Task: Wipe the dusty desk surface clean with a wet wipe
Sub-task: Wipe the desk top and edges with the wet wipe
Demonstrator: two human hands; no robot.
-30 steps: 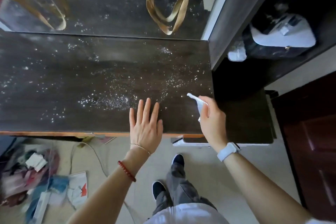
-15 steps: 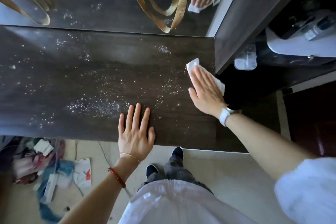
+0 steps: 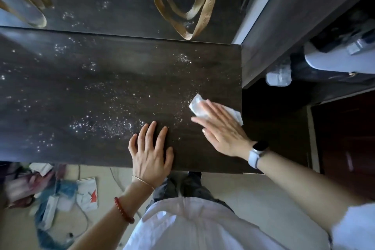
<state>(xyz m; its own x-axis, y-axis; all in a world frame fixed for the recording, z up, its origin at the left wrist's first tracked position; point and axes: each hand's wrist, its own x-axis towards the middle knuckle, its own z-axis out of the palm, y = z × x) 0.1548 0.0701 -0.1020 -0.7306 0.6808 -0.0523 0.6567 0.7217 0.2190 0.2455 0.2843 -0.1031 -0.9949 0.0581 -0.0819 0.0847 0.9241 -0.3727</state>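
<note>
The right hand (image 3: 221, 128), fingers straight and together, presses the wipe (image 3: 197, 105) flat on the desk (image 3: 101, 91); the wipe pokes out beyond the fingertips. The left hand (image 3: 151, 152) rests spread nearby.

The right hand (image 3: 221, 128) hides most of the wet wipe (image 3: 197, 105); floor clutter (image 3: 52, 193) is blurred.

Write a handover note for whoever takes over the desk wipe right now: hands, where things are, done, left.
Right hand: flat, pressing the wet wipe onto the desk near its right edge.
Left hand: flat on the desk's front edge, holding nothing.
Done: wipe is down on the surface; little looks cleaned.
Left: white dust specks lie across the middle and left, with a small patch near the back right.
</note>
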